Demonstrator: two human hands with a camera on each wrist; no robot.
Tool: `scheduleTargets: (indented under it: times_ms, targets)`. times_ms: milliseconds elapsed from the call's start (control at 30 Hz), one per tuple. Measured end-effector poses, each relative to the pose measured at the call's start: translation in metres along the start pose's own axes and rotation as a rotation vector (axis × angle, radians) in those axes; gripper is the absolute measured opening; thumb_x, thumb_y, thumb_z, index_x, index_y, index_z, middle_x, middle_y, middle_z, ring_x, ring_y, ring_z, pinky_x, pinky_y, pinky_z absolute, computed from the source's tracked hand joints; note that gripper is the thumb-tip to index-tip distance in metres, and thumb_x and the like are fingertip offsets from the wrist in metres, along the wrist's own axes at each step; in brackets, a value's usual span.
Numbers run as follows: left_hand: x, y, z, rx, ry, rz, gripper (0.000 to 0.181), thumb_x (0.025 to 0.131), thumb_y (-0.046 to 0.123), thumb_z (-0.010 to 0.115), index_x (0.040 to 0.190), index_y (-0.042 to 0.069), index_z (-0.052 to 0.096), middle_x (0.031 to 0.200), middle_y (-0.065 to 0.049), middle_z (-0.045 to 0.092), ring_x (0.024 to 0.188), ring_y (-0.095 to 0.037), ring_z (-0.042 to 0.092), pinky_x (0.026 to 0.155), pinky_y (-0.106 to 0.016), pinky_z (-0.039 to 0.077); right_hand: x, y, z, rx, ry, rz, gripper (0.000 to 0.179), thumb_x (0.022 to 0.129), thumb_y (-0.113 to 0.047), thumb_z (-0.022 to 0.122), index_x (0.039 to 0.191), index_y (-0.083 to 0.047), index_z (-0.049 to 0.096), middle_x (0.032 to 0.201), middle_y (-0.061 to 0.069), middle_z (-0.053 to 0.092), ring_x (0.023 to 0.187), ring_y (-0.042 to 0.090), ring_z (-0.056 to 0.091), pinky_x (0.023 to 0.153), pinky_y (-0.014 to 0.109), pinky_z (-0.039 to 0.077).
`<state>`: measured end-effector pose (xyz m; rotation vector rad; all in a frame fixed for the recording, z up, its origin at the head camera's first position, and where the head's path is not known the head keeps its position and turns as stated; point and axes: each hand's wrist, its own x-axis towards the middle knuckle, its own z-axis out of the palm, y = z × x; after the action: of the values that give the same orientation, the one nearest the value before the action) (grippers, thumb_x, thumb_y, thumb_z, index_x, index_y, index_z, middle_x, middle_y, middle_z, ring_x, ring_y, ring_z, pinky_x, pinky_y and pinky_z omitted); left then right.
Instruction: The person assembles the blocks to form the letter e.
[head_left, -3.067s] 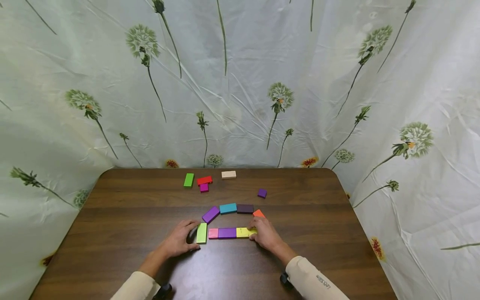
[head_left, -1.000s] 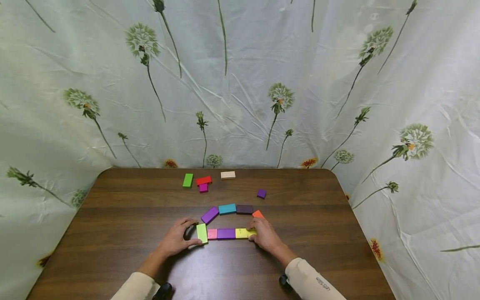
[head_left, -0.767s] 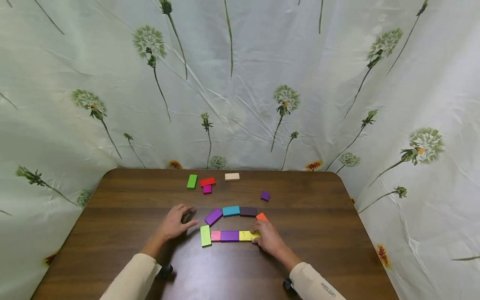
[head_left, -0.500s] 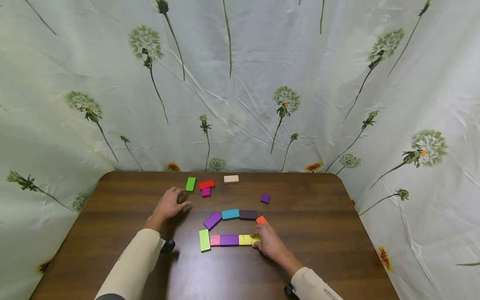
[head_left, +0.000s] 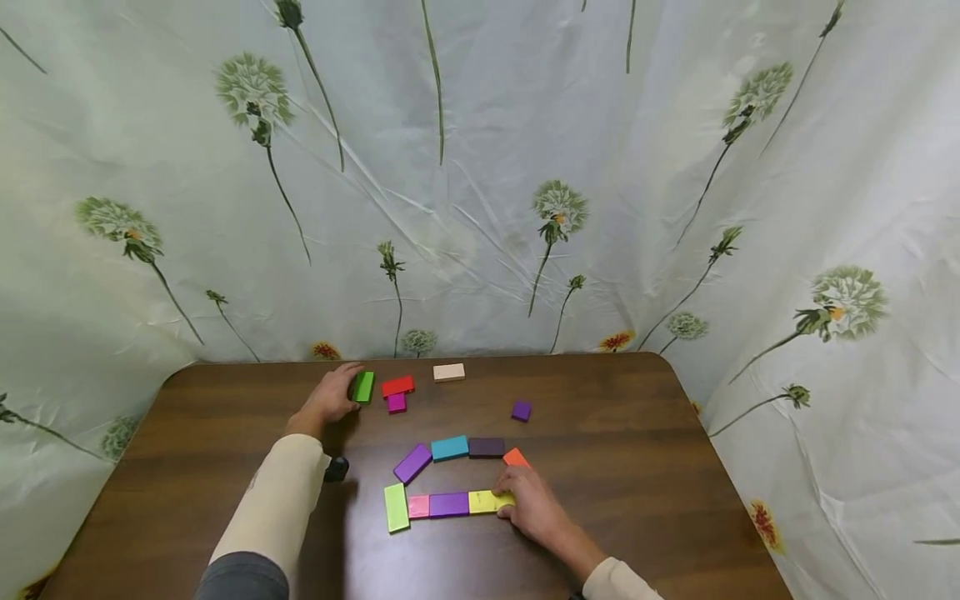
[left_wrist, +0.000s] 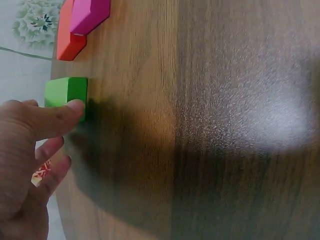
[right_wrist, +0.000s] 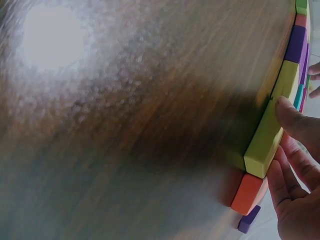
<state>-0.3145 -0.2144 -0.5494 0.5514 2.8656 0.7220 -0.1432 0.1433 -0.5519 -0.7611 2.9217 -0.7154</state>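
Observation:
At the table's back left, my left hand (head_left: 332, 395) has thumb and forefinger at the two ends of a green block (head_left: 363, 387). In the left wrist view the thumb presses the near face of the green block (left_wrist: 67, 90); the forefinger's contact is hidden. My right hand (head_left: 534, 503) pinches a yellow block (right_wrist: 275, 120), the right end of a straight row with a purple block (head_left: 448, 505) and a pink block (head_left: 418, 507). A lime block (head_left: 397, 508) stands slantwise at the row's left end. An arc of purple (head_left: 412, 463), teal (head_left: 450, 448), dark (head_left: 486, 448) and orange (head_left: 516, 457) blocks curves behind.
Right of the green block lie a red block (head_left: 397, 386) and a magenta block (head_left: 396, 403), touching. A cream block (head_left: 448, 372) rests near the back edge, and a small purple block (head_left: 521, 411) lies behind the arc. A flowered curtain (head_left: 480, 208) hangs behind the brown table (head_left: 622, 467).
My left hand has let go of the lime block, now tilted against the pink one, and moved away to the green block at the back. My right hand stays at the yellow block.

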Motion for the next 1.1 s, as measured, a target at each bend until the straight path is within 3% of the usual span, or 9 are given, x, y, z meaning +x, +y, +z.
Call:
scheduleTargets:
  times_ms: [133,333,467,600,733,867,967,1100]
  targets:
    - [-0.001,-0.002,0.0,0.009,-0.029,-0.02,0.063,0.075,-0.001,0.073,0.131,-0.013,0.045,0.131,-0.033,0.047,0.111,-0.05,0.047,0.095,-0.058,0.039,0.0,-0.002,-0.001,-0.001,-0.003,0.001,0.02,0.067,-0.007,0.085,0.084,-0.005,0.074,0.086,-0.001,0.063,0.086,0.018,0.061,0.078,0.034,0.051]
    - [-0.008,-0.002,-0.001,-0.002,-0.011,-0.05,0.059,0.079,0.003,0.073,0.13,-0.011,0.046,0.129,-0.032,0.049,0.112,-0.048,0.047,0.095,-0.058,0.038,-0.001,-0.003,0.0,0.005,-0.002,0.003,0.019,0.068,-0.007,0.084,0.084,-0.004,0.075,0.086,0.0,0.064,0.087,0.018,0.061,0.079,0.034,0.05]
    - [-0.013,0.002,-0.002,0.001,0.001,-0.042,0.059,0.079,0.004,0.074,0.129,-0.012,0.047,0.128,-0.033,0.049,0.114,-0.049,0.047,0.097,-0.058,0.037,0.0,-0.001,0.001,0.005,0.006,-0.008,0.019,0.068,-0.007,0.084,0.084,-0.003,0.075,0.086,0.0,0.064,0.087,0.018,0.061,0.081,0.033,0.05]
    - [-0.02,0.006,-0.002,-0.008,0.048,0.006,0.059,0.078,0.007,0.076,0.127,-0.013,0.05,0.125,-0.032,0.051,0.115,-0.05,0.047,0.098,-0.058,0.036,0.001,0.002,0.001,0.007,0.004,-0.002,0.019,0.068,-0.007,0.084,0.084,-0.003,0.075,0.086,0.001,0.064,0.087,0.019,0.062,0.081,0.034,0.05]
    - [-0.04,0.013,-0.005,-0.019,0.117,0.045,0.062,0.075,0.012,0.08,0.125,-0.011,0.053,0.122,-0.03,0.054,0.111,-0.047,0.051,0.096,-0.059,0.036,0.001,0.0,0.001,0.016,-0.014,0.005,0.019,0.069,-0.006,0.084,0.084,-0.002,0.074,0.087,0.002,0.064,0.087,0.02,0.062,0.081,0.035,0.051]
    - [-0.066,0.029,-0.005,-0.047,0.172,0.056,0.065,0.07,0.013,0.084,0.124,-0.01,0.056,0.117,-0.025,0.056,0.099,-0.039,0.058,0.088,-0.055,0.043,0.001,0.0,0.0,0.03,-0.017,-0.004,0.018,0.07,-0.005,0.084,0.085,-0.001,0.074,0.088,0.003,0.065,0.087,0.021,0.062,0.081,0.037,0.051]
    - [-0.088,0.046,-0.001,-0.061,0.184,0.057,0.066,0.067,0.014,0.086,0.123,-0.008,0.058,0.113,-0.021,0.057,0.093,-0.034,0.061,0.081,-0.051,0.047,0.001,0.0,-0.001,0.03,-0.006,-0.017,0.018,0.069,-0.004,0.083,0.083,0.0,0.073,0.087,0.004,0.064,0.087,0.023,0.063,0.081,0.038,0.052]
    - [-0.118,0.066,0.008,-0.072,0.177,0.014,0.064,0.066,0.017,0.088,0.119,-0.005,0.06,0.111,-0.015,0.059,0.091,-0.029,0.06,0.077,-0.045,0.049,0.001,-0.001,-0.001,0.039,-0.006,-0.025,0.018,0.068,-0.002,0.083,0.083,0.001,0.073,0.086,0.006,0.064,0.086,0.025,0.063,0.081,0.041,0.051]
